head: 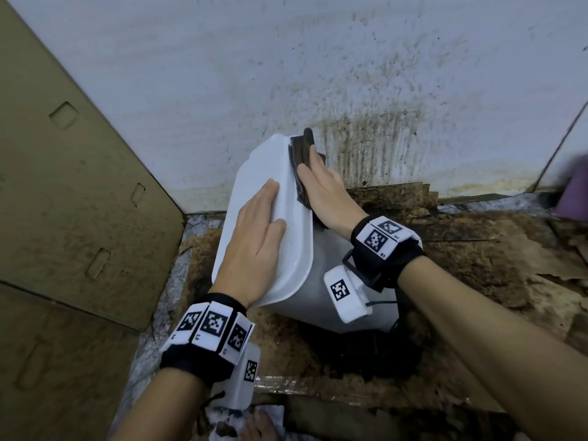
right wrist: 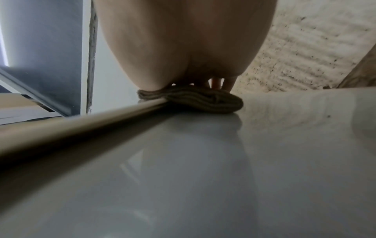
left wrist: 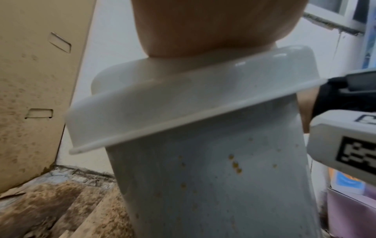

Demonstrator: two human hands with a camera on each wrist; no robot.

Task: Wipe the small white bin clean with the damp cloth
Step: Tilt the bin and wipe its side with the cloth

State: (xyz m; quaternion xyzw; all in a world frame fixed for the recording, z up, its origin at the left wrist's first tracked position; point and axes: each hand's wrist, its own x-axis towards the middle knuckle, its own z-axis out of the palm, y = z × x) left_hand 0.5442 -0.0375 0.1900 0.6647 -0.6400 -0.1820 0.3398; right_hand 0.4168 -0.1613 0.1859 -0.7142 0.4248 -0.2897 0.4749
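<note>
We see the small white bin (head: 270, 237) at centre, tipped against a stained wall (head: 286, 74). Our left hand (head: 254, 237) lies flat with straight fingers on its lid; at one o'clock our right hand (head: 324, 192) presses the dark damp cloth (head: 302, 154) along the lid's edge.

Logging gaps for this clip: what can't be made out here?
- Bin inside: lid covers it, all views.
- Right hand fingers: head view, behind the cloth; right wrist view, palm blocks them.
- Left hand fingers: left wrist view, palm blocks them.
- Purple object: blurred, cut by right edge.
</note>
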